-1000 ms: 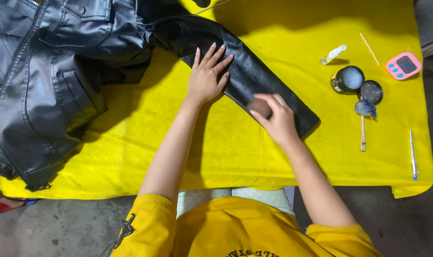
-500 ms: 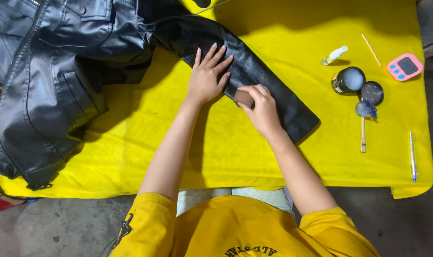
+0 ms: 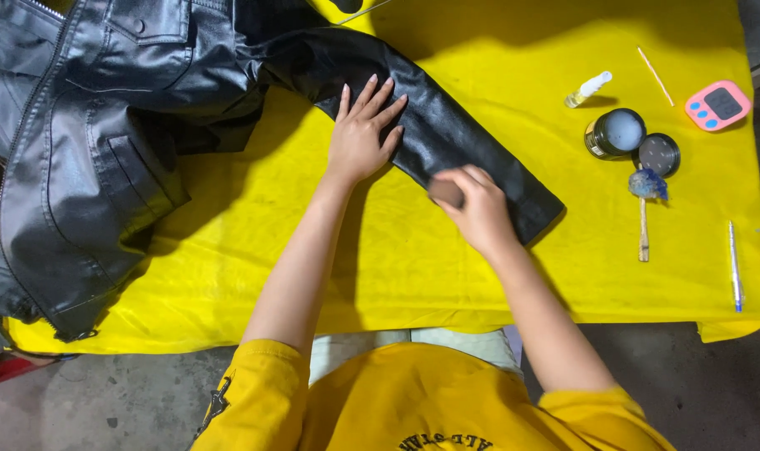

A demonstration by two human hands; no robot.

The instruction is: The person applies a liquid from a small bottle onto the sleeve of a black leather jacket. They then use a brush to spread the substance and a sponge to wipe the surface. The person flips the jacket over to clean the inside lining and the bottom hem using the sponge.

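My left hand lies flat w/ fingers spread on the black jacket sleeve, right hand closed around small brown pad, pressing it on sleeve.

Jacket left on table; sleeve centre; jar, lid, brush right.

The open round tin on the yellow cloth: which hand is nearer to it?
Right. The right hand lies left of the tin, on the jacket sleeve; the left hand presses farther left.
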